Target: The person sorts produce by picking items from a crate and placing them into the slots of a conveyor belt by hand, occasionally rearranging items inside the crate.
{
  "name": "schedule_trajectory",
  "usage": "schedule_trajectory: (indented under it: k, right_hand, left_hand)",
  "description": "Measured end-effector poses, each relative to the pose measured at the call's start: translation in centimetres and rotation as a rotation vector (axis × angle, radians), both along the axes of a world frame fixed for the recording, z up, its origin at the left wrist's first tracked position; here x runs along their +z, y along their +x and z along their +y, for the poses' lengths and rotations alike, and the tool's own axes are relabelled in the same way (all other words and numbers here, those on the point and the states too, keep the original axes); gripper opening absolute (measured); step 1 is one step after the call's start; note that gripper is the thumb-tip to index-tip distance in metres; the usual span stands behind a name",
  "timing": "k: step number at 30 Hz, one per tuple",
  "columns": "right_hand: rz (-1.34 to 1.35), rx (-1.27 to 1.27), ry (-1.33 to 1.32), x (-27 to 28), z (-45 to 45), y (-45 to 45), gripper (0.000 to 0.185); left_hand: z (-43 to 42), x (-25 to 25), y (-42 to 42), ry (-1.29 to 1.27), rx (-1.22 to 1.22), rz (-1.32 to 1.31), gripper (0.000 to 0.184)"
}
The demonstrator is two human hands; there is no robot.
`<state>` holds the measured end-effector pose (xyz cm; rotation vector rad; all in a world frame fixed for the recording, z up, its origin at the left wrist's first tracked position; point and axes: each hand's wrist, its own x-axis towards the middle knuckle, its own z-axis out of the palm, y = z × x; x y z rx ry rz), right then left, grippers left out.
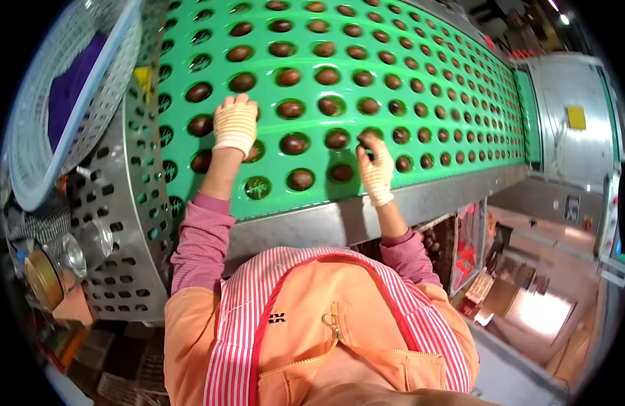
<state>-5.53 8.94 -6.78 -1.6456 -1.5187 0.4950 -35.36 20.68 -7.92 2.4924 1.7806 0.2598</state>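
Rows of brown, nut-like oval pieces sit in the round pockets of a green conveyor tray. My left hand, in a striped glove with bare fingertips, reaches over the tray at the left, beside a brown piece; its fingers are bent and what lies under them is hidden. Over the front rows, my right hand, gloved the same way, has its thumb and fingers closed on a brown piece at a pocket. Near my left forearm one pocket has no piece in it.
At the left stand a light blue basket with purple cloth and a perforated metal panel. Glass jars are below it. A metal rail runs along the near edge. A metal housing spans the belt's right end.
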Motion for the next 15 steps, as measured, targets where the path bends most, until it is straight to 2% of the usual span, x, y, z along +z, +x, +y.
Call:
schedule_trajectory:
  k: [1,2,3,4,5,6,7,9,13,15]
  right_hand:
    - [0.000,-0.086,0.033,0.5,-1.9,1.2,0.023]
    - [-0.141,-0.098,0.045,1.8,-3.7,2.5,0.022]
    - [-0.193,-0.006,0.125,1.6,-4.8,1.9,0.022]
    - [-0.149,-0.015,0.099,2.0,-6.0,2.5,0.023]
    - [-0.064,-0.072,0.030,2.4,-7.5,3.2,0.020]
    - [-0.031,-0.128,-0.004,2.6,-8.6,4.6,0.019]
    - [0.027,-0.191,-0.054,2.6,-10.7,5.3,0.018]
    - [-0.095,-0.273,-0.058,2.4,-14.1,8.1,0.018]
    - [-0.133,-0.521,0.016,0.3,-21.7,12.7,0.017]
    - [-0.165,-0.662,0.015,0.3,-25.4,12.7,0.016]
  left_hand:
    - [1.3,-0.4,2.6,0.071,-0.065,-0.113,0.016]
    - [1.7,0.1,5.1,0.099,-0.129,-0.104,0.019]
    - [1.7,-1.5,3.8,-0.007,-0.020,-0.088,0.023]
    - [2.2,-1.6,3.6,-0.113,0.019,-0.057,0.026]
    - [2.4,-2.1,3.3,-0.065,0.026,-0.135,0.027]
    - [2.6,-4.0,3.0,0.161,-0.018,-0.249,0.031]
    - [2.7,-4.1,2.7,0.019,0.033,-0.266,0.036]
    - [3.7,-7.4,1.5,0.038,0.048,-0.386,0.038]
    - [-0.2,-4.3,7.0,0.263,0.032,0.119,0.037]
    - [1.8,-6.4,6.4,0.179,0.068,0.056,0.038]
